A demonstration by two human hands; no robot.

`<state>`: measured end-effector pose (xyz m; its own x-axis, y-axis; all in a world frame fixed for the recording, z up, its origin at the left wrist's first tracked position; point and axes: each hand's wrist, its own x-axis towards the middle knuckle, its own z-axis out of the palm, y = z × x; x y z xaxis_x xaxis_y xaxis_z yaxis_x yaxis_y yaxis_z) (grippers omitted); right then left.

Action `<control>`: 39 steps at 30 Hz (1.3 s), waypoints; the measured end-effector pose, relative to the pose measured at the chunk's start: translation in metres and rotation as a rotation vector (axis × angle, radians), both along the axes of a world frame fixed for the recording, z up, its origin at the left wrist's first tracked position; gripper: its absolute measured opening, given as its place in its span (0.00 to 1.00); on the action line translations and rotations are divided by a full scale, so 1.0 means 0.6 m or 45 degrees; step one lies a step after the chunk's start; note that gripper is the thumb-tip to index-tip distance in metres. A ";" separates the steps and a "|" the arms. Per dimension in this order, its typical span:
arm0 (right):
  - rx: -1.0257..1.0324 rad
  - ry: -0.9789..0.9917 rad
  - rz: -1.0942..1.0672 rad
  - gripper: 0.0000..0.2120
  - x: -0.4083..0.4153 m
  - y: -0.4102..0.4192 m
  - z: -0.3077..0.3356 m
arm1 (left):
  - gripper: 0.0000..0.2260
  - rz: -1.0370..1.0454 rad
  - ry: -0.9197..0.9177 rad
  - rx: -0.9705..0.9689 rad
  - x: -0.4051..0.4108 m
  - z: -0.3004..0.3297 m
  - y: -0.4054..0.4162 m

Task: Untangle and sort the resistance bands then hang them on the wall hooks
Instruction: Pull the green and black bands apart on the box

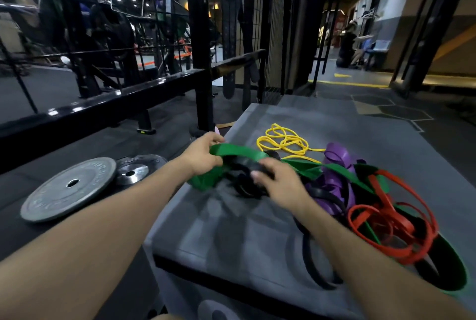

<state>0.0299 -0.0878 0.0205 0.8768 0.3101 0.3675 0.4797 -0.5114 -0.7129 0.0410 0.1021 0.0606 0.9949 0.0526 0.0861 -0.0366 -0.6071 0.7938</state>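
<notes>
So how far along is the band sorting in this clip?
Early. Done: only the yellow band lies mostly apart on the grey box. In hand: the left hand grips the wide green band while the right hand grips a black band. Left: the purple band and red band remain tangled; nothing is hung, and no hooks are visible.

gym | wt plates (69,188) on floor | black rack (198,44) | resistance bands (386,206)
</notes>
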 end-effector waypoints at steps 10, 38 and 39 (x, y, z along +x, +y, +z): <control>0.832 0.041 -0.332 0.10 -0.016 -0.149 0.060 | 0.19 0.382 -0.035 -0.042 0.023 -0.008 -0.027; 1.883 0.366 -0.336 0.17 -0.050 -0.238 0.054 | 0.17 0.166 -0.599 0.282 0.028 -0.081 -0.124; 1.873 0.369 -0.308 0.18 -0.052 -0.234 0.056 | 0.19 0.046 -0.528 0.394 0.026 -0.089 -0.135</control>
